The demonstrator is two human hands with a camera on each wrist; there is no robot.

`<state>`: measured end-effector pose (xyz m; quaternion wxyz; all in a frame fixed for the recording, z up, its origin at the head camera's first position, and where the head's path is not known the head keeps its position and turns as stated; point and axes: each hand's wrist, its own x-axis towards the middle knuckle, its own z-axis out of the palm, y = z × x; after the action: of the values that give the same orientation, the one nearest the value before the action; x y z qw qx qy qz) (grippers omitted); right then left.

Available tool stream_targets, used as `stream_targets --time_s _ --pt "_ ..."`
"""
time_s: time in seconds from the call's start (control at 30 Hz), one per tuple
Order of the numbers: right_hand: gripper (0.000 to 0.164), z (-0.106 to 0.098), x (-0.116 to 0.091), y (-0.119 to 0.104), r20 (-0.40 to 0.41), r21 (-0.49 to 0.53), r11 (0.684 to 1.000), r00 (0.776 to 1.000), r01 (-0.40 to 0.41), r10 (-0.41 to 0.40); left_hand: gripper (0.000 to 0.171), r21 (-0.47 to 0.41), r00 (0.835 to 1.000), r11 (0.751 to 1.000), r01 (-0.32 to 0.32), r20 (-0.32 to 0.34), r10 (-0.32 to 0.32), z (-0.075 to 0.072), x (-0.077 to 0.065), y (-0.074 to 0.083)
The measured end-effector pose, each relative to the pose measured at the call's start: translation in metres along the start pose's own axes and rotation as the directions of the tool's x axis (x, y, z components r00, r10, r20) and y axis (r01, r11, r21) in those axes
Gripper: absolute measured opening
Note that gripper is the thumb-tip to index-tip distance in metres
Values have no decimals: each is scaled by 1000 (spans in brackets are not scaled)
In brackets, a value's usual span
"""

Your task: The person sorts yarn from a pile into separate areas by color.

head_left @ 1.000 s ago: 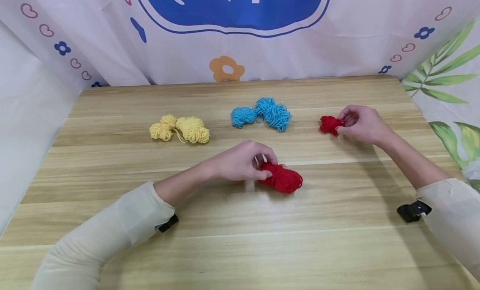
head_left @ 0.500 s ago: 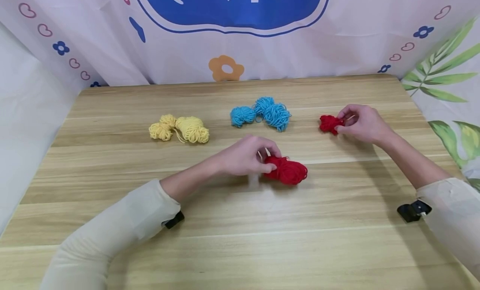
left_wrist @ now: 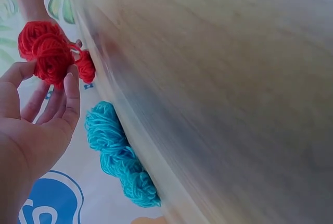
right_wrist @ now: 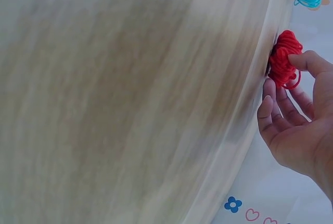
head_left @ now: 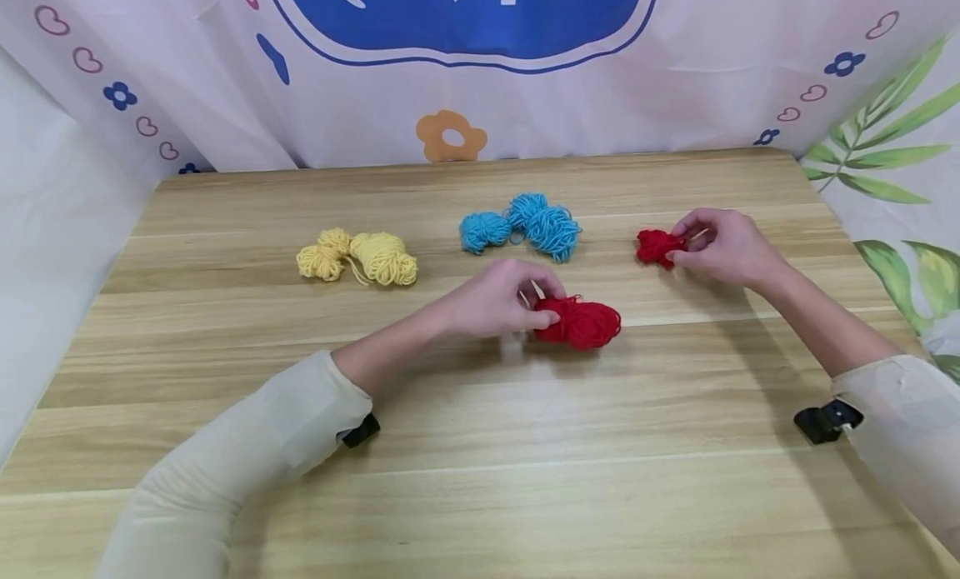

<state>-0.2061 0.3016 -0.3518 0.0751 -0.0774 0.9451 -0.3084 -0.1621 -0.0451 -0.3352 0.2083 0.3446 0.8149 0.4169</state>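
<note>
My left hand (head_left: 501,300) pinches the larger red yarn bundle (head_left: 588,325) at its left end, holding it just above the middle of the table. In the left wrist view the same red bundle (left_wrist: 52,60) sits between thumb and fingertips. Farther right, my right hand (head_left: 723,246) pinches the small red yarn bundle (head_left: 657,247) by its right end. The right wrist view shows that small bundle (right_wrist: 284,60) at the tabletop, with thumb and fingers on it. Two blue yarn bundles, the small one (head_left: 483,232) and the larger one (head_left: 551,229), lie between and behind the hands.
At the back left lie a small yellow yarn bundle (head_left: 326,256) and a larger yellow bundle (head_left: 384,259), joined by a strand. The wooden table (head_left: 525,479) ends at a printed cloth backdrop (head_left: 360,112). A black wrist camera (head_left: 827,421) hangs below the right sleeve.
My left hand has lifted the larger red yarn bundle and carried it away from me and slightly right. My right hand stays on the small red bundle, nearly still.
</note>
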Motion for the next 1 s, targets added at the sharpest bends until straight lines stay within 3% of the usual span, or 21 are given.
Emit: stream_targets --time_s 0.17,0.43,1.0 --pt "30 1 0 -1 -13 4 1000 1000 5 -5 21 -21 1000 1000 -5 -28 4 -1 6 -2" --pt "29 0 0 -1 -23 8 1000 1000 15 -15 23 -63 996 997 54 -61 -57 -1 16 -2" --pt "28 -3 -3 -3 -33 58 998 999 10 -8 25 -64 986 989 132 -93 -137 4 36 -4"
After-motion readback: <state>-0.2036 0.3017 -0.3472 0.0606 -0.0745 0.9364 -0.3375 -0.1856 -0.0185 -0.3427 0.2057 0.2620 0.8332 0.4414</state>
